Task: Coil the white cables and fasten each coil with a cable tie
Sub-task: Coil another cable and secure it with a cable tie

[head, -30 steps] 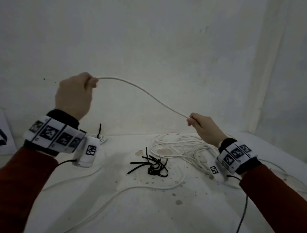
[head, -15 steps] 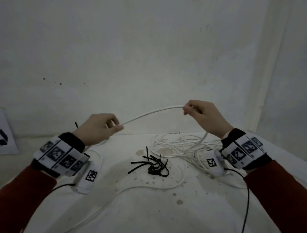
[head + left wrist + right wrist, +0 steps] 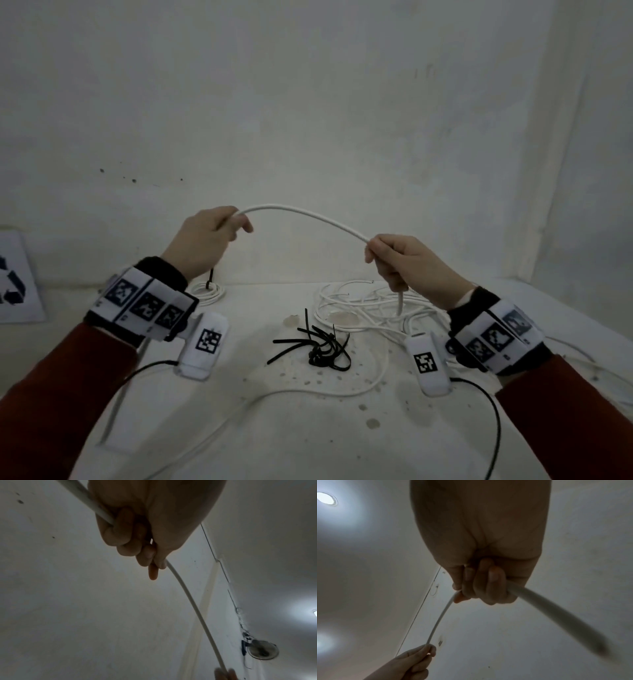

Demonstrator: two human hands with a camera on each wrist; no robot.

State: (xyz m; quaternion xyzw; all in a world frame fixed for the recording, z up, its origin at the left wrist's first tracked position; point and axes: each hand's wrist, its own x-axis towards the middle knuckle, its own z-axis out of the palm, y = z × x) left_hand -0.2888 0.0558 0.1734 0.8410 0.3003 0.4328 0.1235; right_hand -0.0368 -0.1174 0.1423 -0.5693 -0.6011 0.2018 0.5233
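Observation:
A white cable (image 3: 308,216) arches in the air between both hands. My left hand (image 3: 209,236) grips it at the arch's left end, fingers curled round it (image 3: 109,524). My right hand (image 3: 400,260) grips it at the right end, and a short free end (image 3: 400,303) hangs below the fist (image 3: 488,588). The rest of this cable trails down onto the white table (image 3: 308,445). A loose tangle of white cables (image 3: 363,305) lies behind the right hand. A small pile of black cable ties (image 3: 318,349) lies mid-table.
A finished white coil with a black tie (image 3: 209,291) sits by the back wall at left. A sheet with a recycling mark (image 3: 13,284) leans at the far left. Black wrist-camera leads (image 3: 493,421) hang from both wrists. White walls close the back and right.
Both hands came closer together. The left hand rose again after dropping low; the right hand regripped near the cable's end, which now hangs below its fist. The cable arches between them.

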